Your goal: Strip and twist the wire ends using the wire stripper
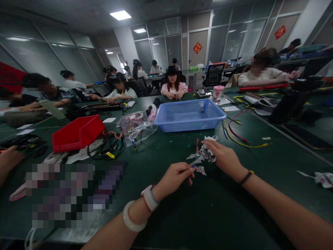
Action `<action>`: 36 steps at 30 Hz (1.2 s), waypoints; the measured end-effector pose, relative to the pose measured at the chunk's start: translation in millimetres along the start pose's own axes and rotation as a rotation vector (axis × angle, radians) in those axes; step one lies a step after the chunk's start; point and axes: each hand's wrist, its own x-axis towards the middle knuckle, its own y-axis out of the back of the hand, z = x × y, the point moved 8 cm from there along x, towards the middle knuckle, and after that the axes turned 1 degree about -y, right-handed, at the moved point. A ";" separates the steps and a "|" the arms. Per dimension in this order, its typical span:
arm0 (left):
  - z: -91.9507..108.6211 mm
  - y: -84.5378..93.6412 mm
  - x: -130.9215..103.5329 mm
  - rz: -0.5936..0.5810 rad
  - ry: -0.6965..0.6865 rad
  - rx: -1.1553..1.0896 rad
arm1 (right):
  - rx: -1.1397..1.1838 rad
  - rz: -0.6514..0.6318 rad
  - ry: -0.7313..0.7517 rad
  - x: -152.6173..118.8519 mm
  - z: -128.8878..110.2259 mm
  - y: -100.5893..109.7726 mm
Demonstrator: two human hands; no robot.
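My left hand [175, 178] pinches a thin wire [193, 166] with a blue bit of covering, and copper-coloured strands show just below the fingertips. Crumpled, dark-specked white paper [207, 152] is gripped in my right hand [225, 155], with its fingers curled over the top. Torn paper pieces hang between the two hands, close to the wire. Another copper-coloured strand [197, 143] sticks up left of the paper. My palms hide how far the wire runs.
Beyond my hands stands a blue mesh basket [189, 126]. To its left are a clear plastic bag [135, 130] of wires and a red bin [79, 133]. Coloured cables [238, 137] lie right of the basket. A neighbour's hand [10, 161] is at far left; several people sit around.
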 end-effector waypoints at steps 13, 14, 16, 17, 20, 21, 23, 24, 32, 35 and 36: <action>0.7 -0.8 -0.3 -0.004 0.038 -0.021 | 0.032 -0.048 -0.077 -0.4 -1.3 0.9; 0.4 -0.9 -0.4 -0.004 0.045 -0.020 | 0.032 -0.060 -0.079 -0.1 -1.4 0.8; -0.1 -0.9 -0.2 -0.001 0.049 -0.026 | 0.031 -0.089 -0.082 0.6 -1.8 0.5; -0.5 -0.9 -0.1 0.000 0.049 -0.030 | 0.029 -0.103 -0.084 0.9 -1.9 0.4; -2.7 -1.0 0.3 0.000 0.053 -0.039 | 0.019 -0.131 -0.094 1.7 -1.6 0.6; -3.5 -1.0 0.4 0.001 0.056 -0.040 | 0.017 -0.137 -0.098 1.9 -1.5 0.7; -4.2 -0.7 0.5 0.004 0.057 -0.038 | 0.012 -0.147 -0.111 2.1 -1.0 1.2; -4.2 -0.4 0.7 0.007 0.056 -0.033 | 0.013 -0.152 -0.119 2.1 -0.6 1.5; -1.6 6.1 2.3 0.045 0.036 0.020 | 0.110 -0.200 -0.198 2.2 2.6 -2.7; 1.8 2.0 0.5 0.009 0.026 0.041 | 0.152 -0.202 -0.229 2.2 11.1 -4.7; 2.3 -0.6 -0.4 -0.011 0.031 0.045 | 0.151 -0.192 -0.243 2.3 15.8 -3.7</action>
